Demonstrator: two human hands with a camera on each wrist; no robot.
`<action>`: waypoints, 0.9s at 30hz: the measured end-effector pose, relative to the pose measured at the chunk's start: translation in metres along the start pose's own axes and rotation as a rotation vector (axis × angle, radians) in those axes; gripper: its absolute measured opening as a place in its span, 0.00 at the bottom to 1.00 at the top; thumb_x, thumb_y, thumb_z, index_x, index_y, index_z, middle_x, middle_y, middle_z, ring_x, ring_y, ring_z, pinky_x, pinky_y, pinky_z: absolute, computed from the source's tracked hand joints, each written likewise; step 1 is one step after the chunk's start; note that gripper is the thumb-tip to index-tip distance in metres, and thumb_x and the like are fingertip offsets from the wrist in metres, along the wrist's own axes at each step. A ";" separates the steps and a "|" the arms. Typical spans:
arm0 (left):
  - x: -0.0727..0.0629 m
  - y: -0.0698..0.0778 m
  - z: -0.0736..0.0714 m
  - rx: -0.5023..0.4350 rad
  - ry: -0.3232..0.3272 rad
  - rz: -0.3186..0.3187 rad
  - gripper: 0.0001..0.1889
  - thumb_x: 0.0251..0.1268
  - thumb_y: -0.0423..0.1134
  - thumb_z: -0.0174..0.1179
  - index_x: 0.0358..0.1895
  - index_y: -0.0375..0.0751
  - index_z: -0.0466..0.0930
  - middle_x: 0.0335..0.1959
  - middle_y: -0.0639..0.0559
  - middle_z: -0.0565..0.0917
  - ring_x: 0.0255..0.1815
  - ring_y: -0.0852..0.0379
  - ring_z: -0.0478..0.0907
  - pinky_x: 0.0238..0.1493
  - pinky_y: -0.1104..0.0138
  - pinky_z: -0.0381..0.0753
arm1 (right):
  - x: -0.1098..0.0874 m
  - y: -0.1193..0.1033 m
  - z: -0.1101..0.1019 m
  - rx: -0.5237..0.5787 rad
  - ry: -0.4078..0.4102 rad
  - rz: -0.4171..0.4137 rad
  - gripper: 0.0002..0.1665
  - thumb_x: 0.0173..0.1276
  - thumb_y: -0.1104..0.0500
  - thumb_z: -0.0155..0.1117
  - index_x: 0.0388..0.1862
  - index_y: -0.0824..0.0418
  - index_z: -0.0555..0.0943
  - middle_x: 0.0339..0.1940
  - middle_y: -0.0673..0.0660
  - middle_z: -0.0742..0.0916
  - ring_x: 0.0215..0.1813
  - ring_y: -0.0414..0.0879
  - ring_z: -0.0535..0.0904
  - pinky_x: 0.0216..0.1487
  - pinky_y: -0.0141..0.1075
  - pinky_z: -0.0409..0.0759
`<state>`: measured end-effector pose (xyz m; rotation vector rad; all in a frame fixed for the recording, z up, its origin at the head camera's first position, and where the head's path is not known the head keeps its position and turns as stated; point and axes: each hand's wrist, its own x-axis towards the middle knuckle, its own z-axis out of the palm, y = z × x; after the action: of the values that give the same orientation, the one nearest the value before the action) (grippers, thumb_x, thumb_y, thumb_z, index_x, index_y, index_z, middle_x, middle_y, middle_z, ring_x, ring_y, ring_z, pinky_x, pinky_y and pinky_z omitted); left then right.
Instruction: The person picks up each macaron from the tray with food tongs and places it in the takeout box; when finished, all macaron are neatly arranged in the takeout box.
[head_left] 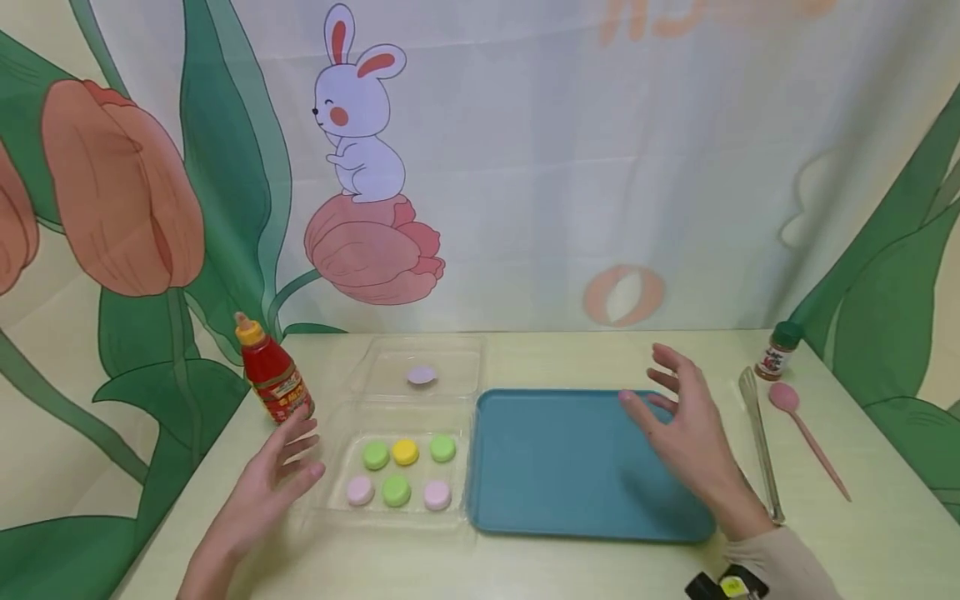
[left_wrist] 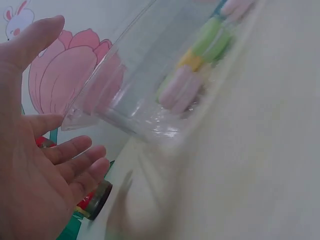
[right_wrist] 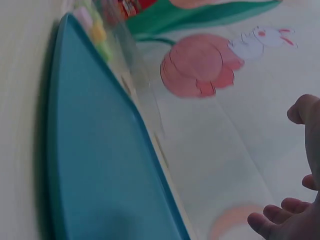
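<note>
My left hand (head_left: 264, 483), fingers spread and relaxed, hovers at the left side of a clear plastic box (head_left: 330, 500); the left wrist view shows nothing in its palm. Inside the box lie several macarons, among them a yellow macaron (head_left: 406, 452), a green macaron (head_left: 396, 491) and a pink macaron (head_left: 437, 495). The box's lid stands folded back behind, with a small pale purple oval (head_left: 422, 375) on it. Over the right part of a blue tray (head_left: 555, 467), my right hand (head_left: 690, 425) is raised, fingers loosely bent and holding nothing. Only the tray's bare surface shows.
A red sauce bottle (head_left: 276, 375) with a yellow cap stands behind my left hand. To the right of the tray lie metal tongs (head_left: 761, 446) and a pink spoon (head_left: 810, 437). A small green-capped jar (head_left: 778, 350) stands at the back right, before a printed curtain (head_left: 525, 167).
</note>
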<state>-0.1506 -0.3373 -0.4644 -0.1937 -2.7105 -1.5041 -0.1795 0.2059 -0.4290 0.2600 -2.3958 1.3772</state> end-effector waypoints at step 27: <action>0.075 -0.034 0.010 -0.321 -0.055 -0.116 0.29 0.91 0.40 0.45 0.89 0.42 0.63 0.88 0.45 0.67 0.85 0.47 0.68 0.84 0.62 0.67 | 0.031 -0.034 0.185 0.289 -0.354 0.223 0.46 0.82 0.54 0.72 0.89 0.64 0.61 0.81 0.66 0.76 0.69 0.58 0.85 0.58 0.49 0.92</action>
<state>-0.2287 -0.3393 -0.4914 -0.0882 -2.5423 -1.9896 -0.2365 0.0300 -0.4739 0.3444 -2.5583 1.9252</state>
